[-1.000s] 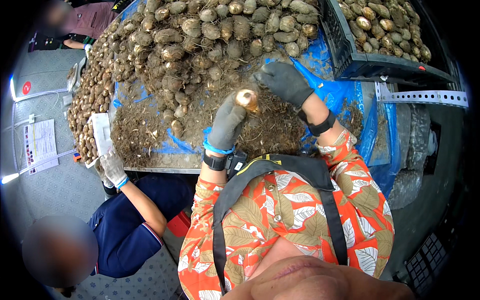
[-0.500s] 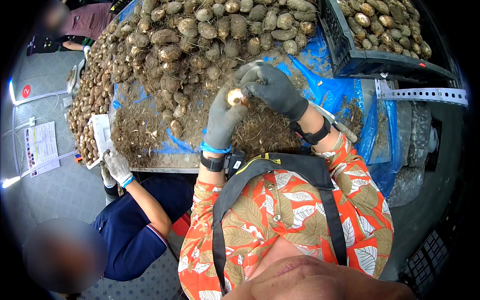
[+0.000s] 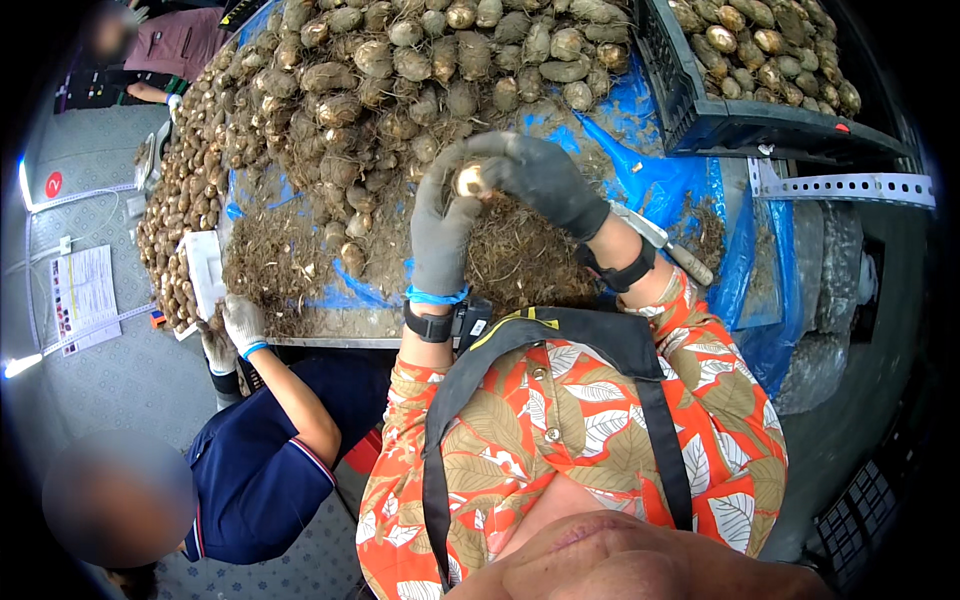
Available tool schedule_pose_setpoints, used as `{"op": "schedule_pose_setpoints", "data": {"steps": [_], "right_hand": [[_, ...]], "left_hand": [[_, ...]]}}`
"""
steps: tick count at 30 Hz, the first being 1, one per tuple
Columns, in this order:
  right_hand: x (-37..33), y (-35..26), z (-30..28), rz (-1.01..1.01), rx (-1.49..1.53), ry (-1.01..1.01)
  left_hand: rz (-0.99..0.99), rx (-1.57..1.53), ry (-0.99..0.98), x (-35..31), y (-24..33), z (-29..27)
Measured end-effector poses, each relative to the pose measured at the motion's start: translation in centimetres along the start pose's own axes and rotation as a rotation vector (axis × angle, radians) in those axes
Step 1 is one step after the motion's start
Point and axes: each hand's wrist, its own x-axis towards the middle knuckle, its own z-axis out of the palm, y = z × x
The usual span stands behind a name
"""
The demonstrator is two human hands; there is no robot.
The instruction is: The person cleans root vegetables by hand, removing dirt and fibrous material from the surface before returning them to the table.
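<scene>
A small taro corm (image 3: 470,181) with a pale cut end is held between my gloved hands in front of the big heap. My right hand (image 3: 552,182), in a dark grey glove, grips it from the right with bent fingers. Around its left side curves my left hand (image 3: 440,232), in a lighter grey glove, its thumb against the corm's lower side. Where the two hands' fingertips meet above the corm is blurred. Behind lies a heap of hairy, unpeeled taro corms (image 3: 440,60). Loose root fibres (image 3: 520,262) cover the tabletop below my hands.
A knife (image 3: 668,247) with a pale blade and worn handle lies beside my right wrist. At the far right stands a dark crate (image 3: 760,122) of corms. Blue plastic sheeting (image 3: 655,185) covers part of the table. A co-worker's gloved hands (image 3: 240,325) work at left near a white tray (image 3: 204,268).
My left fingers have lifted and arched over the corm toward my right fingers. My right hand has shifted slightly left, showing more of the knife. The co-worker's hands have moved slightly.
</scene>
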Motion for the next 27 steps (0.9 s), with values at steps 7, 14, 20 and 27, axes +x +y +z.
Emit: {"op": "schedule_pose_setpoints", "data": {"steps": [7,14,20,27], "right_hand": [[0.2,0.0,2.3,0.050,0.019,0.314],[-0.1,3.6,-0.5,0.067,-0.553,-0.009],[-1.1,2.1,-1.4,0.173,-0.208,-0.002],[-0.9,-1.2,1.4,0.030,-0.042,0.112]], "left_hand": [[-0.075,-0.029,0.123,-0.1,1.3,1.1],[-0.019,-0.408,0.060,-0.7,2.0,0.7],[-0.068,-0.391,-0.001,-0.4,1.3,-0.3],[-0.050,-0.302,0.083,-0.3,0.8,0.1]]}}
